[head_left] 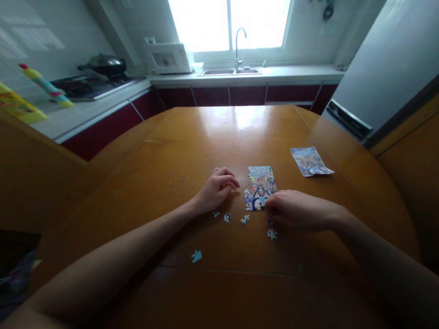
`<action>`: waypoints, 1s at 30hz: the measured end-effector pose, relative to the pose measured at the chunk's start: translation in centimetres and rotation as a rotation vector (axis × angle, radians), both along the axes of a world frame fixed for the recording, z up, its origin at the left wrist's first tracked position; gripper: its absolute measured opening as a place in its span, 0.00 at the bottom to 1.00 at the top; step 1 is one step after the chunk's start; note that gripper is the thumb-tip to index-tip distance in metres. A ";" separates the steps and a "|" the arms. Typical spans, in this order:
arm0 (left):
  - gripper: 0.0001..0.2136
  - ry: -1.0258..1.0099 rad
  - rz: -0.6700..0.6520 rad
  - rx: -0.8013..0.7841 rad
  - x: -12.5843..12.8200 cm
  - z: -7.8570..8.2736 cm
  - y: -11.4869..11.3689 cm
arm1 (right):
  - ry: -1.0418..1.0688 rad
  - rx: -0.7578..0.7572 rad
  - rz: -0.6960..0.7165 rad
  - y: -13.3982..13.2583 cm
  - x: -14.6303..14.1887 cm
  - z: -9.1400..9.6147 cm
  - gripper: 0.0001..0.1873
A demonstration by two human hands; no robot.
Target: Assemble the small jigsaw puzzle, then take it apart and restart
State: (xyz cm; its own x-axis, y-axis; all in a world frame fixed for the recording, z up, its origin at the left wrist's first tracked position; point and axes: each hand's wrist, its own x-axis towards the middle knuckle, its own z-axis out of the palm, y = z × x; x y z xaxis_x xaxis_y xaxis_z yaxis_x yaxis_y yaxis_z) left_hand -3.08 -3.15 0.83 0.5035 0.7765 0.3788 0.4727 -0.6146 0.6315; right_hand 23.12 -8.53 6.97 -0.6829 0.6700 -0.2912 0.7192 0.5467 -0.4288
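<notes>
Your puzzle [261, 179] looks largely joined, several loose pieces [245, 220] lie apart, your left hand [213, 190] rests with loosely bent fingers, and your right hand's [291, 208] grip is hidden.

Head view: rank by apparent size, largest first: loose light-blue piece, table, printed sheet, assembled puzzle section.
1. Table
2. Assembled puzzle section, lower-right corner partly behind the right hand
3. Printed sheet, slightly farther off
4. Loose light-blue piece
</notes>
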 end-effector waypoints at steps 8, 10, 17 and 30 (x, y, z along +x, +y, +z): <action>0.13 0.016 -0.003 -0.003 0.0 -0.1 0.0 | -0.013 -0.145 0.029 0.2 0.4 0.5 0.04; 0.13 0.016 -0.005 -0.003 0.0 0.0 0.0 | -0.018 -0.147 0.031 0.1 0.3 0.3 0.04; 0.13 0.009 -0.005 -0.002 0.0 -0.1 0.1 | -0.066 -0.142 -0.028 0.0 -0.2 0.2 0.05; 0.13 0.004 -0.010 -0.010 0.0 0.0 0.1 | -0.091 -0.040 -0.063 -0.8 -0.7 0.1 0.04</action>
